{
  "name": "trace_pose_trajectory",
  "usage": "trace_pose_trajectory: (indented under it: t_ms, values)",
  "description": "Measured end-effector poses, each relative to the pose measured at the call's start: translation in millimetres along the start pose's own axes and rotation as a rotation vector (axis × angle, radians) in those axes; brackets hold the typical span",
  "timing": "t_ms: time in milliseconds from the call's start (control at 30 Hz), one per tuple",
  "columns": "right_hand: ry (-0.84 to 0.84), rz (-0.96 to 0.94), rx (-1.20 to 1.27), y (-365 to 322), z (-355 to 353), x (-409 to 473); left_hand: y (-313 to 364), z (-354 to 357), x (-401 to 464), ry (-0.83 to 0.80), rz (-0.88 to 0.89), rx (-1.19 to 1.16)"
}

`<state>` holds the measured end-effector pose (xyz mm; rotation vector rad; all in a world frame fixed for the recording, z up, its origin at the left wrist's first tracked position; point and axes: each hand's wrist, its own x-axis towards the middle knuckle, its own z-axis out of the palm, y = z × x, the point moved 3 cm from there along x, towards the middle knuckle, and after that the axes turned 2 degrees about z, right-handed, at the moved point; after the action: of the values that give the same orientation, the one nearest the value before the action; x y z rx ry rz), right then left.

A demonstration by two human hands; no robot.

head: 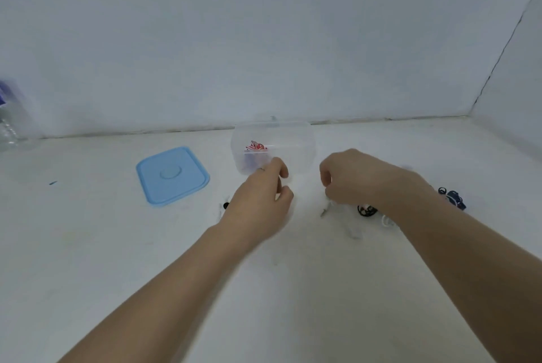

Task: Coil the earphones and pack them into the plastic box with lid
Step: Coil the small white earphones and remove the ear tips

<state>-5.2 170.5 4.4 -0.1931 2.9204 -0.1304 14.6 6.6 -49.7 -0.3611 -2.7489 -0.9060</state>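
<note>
A clear plastic box point(296, 139) stands open at the back of the white table, with a red and white label inside. Its blue lid point(172, 175) lies flat to the left. My left hand point(261, 201) hovers just in front of the box, fingers curled, blurred by motion. My right hand point(355, 177) is to the right, fingers curled round a white earphone cable point(330, 208) whose plug end hangs below it. What the left hand holds is too blurred to tell. A black earphone piece point(225, 205) shows by my left wrist.
Black earphones point(366, 210), a white coil point(387, 221) and dark blue earphones point(453, 197) lie to the right, partly hidden by my right forearm. A clear bottle point(11, 127) stands at the far left. White walls close the back and right side.
</note>
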Motion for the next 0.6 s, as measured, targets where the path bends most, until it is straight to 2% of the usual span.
trace_pose_trajectory:
  t_ms: [200, 300, 367, 533, 600]
  values:
    - [0.034, 0.011, -0.084, 1.5, 31.2, 0.5, -5.9, 5.9, -13.4, -0.032, -0.040, -0.150]
    - [0.066, 0.037, 0.002, 0.8, 30.1, -0.8, -9.1, 4.0, -20.6, 0.007, -0.032, -0.222]
    - [0.060, 0.055, 0.164, 2.6, 24.6, -0.6, -9.9, 2.2, -23.2, 0.033, -0.024, -0.265]
    - [-0.024, 0.058, 0.795, 0.2, 2.8, -6.2, -11.3, -3.5, -23.5, 0.054, -0.065, -0.474]
    - [-0.047, 0.036, 0.930, -6.0, -1.5, -8.1, -13.0, -5.3, -22.8, 0.054, -0.064, -0.532]
